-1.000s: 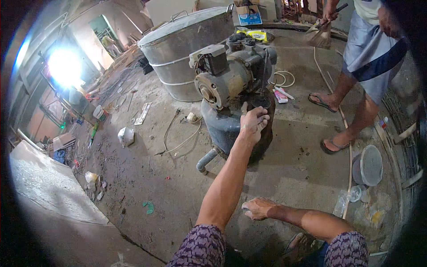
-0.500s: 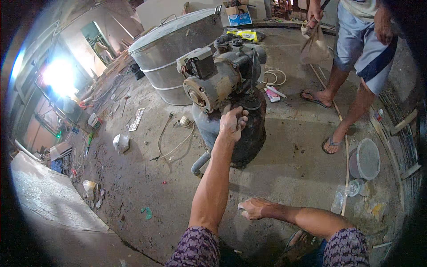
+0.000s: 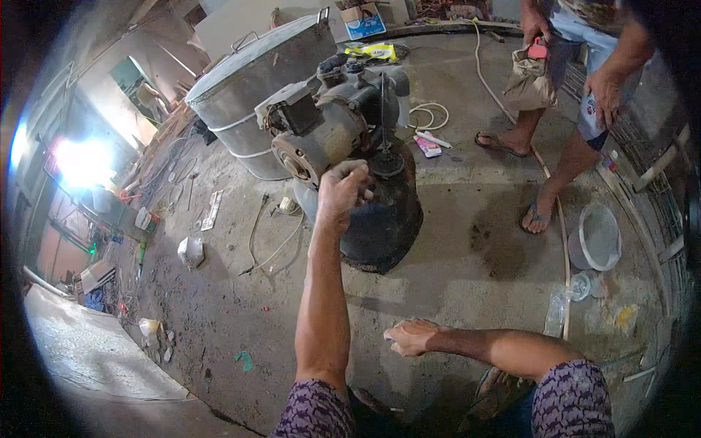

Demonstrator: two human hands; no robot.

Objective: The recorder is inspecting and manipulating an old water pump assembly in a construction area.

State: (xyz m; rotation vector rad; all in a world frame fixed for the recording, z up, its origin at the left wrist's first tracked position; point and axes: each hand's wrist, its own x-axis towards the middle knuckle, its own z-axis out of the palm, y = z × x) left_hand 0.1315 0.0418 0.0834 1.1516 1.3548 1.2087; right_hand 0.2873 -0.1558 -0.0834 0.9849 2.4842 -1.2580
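Observation:
A grimy water pump (image 3: 328, 135) with a rusty round motor end sits on a dark, rounded pressure tank (image 3: 376, 237) in front of me. My left hand (image 3: 345, 191) reaches over the tank, just below the motor. Its fingers are curled in, and whether anything small lies in them is hidden. A thin rod stands beside the pump above a round dark fitting (image 3: 387, 163) on the tank. Lower down, my right hand (image 3: 415, 338) hovers over the floor, fingers closed, with any contents out of sight.
Behind the pump stands a large lidded metal drum (image 3: 252, 80). At the right, another person in sandals holds a tan cloth bag (image 3: 531, 84) with something red at its top. A grey bucket (image 3: 597, 237), a long pale hose (image 3: 553, 197) and a loose cable (image 3: 274, 252) lie around.
My left hand has drawn back slightly from the round fitting and its fingers have curled in more. The other person has bent lower with the bag. The view has shifted a little.

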